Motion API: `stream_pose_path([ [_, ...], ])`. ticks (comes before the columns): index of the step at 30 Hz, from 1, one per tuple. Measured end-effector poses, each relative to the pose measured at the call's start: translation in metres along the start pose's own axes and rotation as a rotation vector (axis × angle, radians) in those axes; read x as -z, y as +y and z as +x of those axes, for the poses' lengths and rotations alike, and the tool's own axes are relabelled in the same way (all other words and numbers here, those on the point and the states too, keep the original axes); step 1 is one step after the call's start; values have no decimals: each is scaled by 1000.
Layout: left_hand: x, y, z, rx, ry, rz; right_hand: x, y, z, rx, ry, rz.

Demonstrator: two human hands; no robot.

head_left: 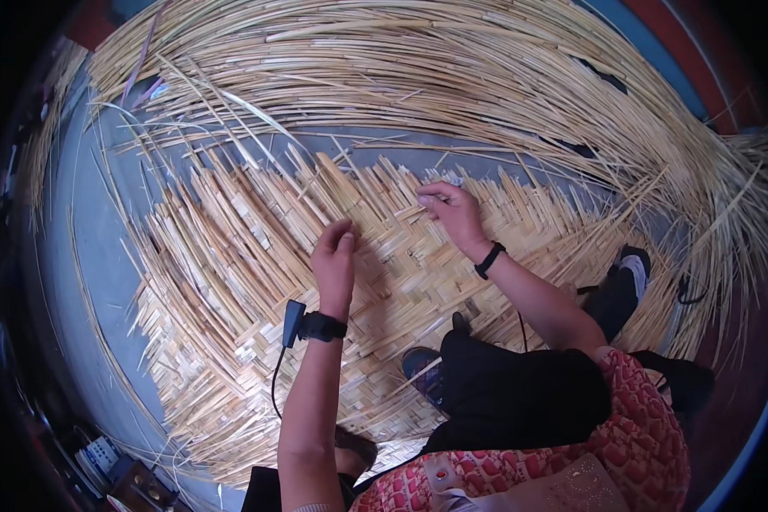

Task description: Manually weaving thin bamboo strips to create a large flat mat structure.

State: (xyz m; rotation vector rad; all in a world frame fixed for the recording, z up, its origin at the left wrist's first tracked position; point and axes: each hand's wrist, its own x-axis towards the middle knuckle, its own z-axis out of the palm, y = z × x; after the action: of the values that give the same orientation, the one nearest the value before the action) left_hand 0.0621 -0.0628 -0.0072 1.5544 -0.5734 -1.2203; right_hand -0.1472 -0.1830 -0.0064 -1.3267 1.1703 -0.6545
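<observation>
A woven mat of flattened reed strips (401, 282) lies on the ground under both my hands. Over its middle is my left hand (334, 260), its fingers curled and the thumb near the forefinger; a long loose reed strip (292, 188) slants down toward these fingertips. Whether that hand grips the strip cannot be made out. Farther off and to the right, my right hand (459, 215) hovers by the mat's far, unwoven edge, thumb and fingers pinched together. Anything held in that pinch is too small to see. Unwoven strips (222, 226) stick out from the mat's far left side.
A large heap of long reeds (418, 68) spans the far side and bends down the right. My shoe (422, 373) rests on the mat, the other shoe (633, 266) near its right edge. Grey floor (77, 256) shows at left. Small boxed items (102, 456) sit at lower left.
</observation>
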Motion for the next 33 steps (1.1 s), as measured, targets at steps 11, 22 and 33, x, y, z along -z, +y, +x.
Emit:
stream_pose_path([
  [11, -59, 41, -13, -583, -233, 499, 55, -55, 76, 447, -155, -1033],
  [22, -67, 13, 10, -119, 117, 262, 14, -56, 31, 350, -585, -560],
  [33, -47, -23, -97, -326, -195, 586, 19, -79, 24, 791, 113, -1031],
])
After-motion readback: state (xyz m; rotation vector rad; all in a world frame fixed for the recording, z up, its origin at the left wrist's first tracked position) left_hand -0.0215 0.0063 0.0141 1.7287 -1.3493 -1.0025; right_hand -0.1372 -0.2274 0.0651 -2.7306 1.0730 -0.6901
